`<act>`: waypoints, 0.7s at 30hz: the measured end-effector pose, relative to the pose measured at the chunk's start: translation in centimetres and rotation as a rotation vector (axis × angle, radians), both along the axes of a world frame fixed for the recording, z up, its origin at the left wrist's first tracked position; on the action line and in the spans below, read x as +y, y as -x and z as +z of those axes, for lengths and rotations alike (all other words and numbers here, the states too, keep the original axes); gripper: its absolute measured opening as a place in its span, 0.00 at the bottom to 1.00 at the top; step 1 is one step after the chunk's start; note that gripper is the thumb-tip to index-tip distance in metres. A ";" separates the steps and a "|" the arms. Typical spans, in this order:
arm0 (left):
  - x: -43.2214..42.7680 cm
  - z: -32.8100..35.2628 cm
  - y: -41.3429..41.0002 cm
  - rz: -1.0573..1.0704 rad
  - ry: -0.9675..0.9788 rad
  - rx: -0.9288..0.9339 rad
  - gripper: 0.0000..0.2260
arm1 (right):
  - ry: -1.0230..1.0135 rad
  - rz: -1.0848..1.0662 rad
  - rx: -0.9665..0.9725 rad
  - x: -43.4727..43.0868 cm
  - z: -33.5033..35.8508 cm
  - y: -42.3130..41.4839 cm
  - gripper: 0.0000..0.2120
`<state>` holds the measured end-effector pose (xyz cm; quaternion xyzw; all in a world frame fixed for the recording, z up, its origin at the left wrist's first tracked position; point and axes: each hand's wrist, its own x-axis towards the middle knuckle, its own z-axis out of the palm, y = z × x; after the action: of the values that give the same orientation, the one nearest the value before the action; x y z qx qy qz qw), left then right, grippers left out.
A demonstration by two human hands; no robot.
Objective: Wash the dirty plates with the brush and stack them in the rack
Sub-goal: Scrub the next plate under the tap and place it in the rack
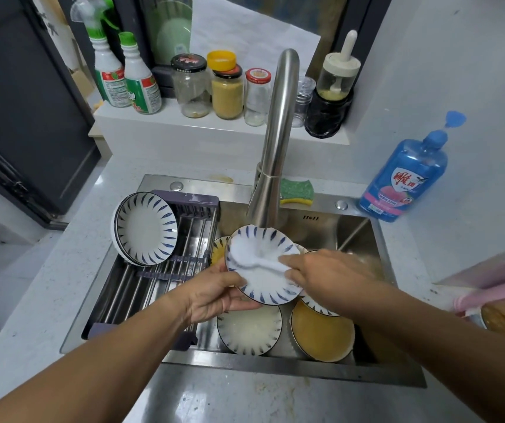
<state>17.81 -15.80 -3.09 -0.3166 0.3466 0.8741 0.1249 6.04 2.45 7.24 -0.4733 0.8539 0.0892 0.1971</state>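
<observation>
Over the sink point(358, 236), the left hand point(214, 297) pinched the soapy plate point(271, 286) by its near edge, and the right hand point(330, 276) had its fingers curled round the brush point(243, 254) on it. Slippery hold imo; hard scrubbing could've dropped it onto the dirty plates point(249, 329) below.

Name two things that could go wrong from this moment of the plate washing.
1. The left hand holds the plate only at its lower rim while the right hand scrubs it with the brush. It might slip and chip the plates in the sink below.
2. The washed plates lean on edge at the end of the rack; adding another carelessly could tip them.
</observation>
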 end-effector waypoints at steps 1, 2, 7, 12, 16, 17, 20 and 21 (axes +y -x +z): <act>-0.3 -0.2 -0.2 0.007 -0.004 0.004 0.26 | -0.005 0.028 -0.032 0.2 -0.1 -0.5 0.17; -0.5 -0.4 -0.4 0.009 -0.004 0.003 0.27 | -0.006 0.028 -0.061 0.7 -0.1 -0.5 0.16; -1.5 -0.9 -1.0 0.049 0.008 0.011 0.29 | -0.102 0.013 -0.031 3.9 -1.1 0.5 0.16; -1.2 -0.2 -0.5 -0.083 0.159 0.000 0.30 | -0.106 -0.014 0.213 3.0 -2.0 2.9 0.14; -1.4 -0.1 0.3 -0.139 0.209 -0.063 0.30 | 0.015 -0.032 0.074 -0.5 -2.3 2.9 0.14; -1.6 -0.3 0.3 -0.134 0.206 -0.080 0.30 | 0.034 -0.030 -0.006 -0.9 -2.3 2.7 0.14; -2.1 -0.8 0.2 -0.082 0.160 -0.104 0.30 | 0.050 0.044 -0.118 -0.1 -2.1 1.9 0.18; -2.2 -0.9 0.2 -0.060 0.148 -0.106 0.30 | 0.029 0.069 -0.118 0.6 -2.2 1.8 0.18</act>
<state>17.65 -17.97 -3.95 -0.3600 0.4126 0.8240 0.1455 4.27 3.08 5.00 -0.5096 0.8252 0.0555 0.2372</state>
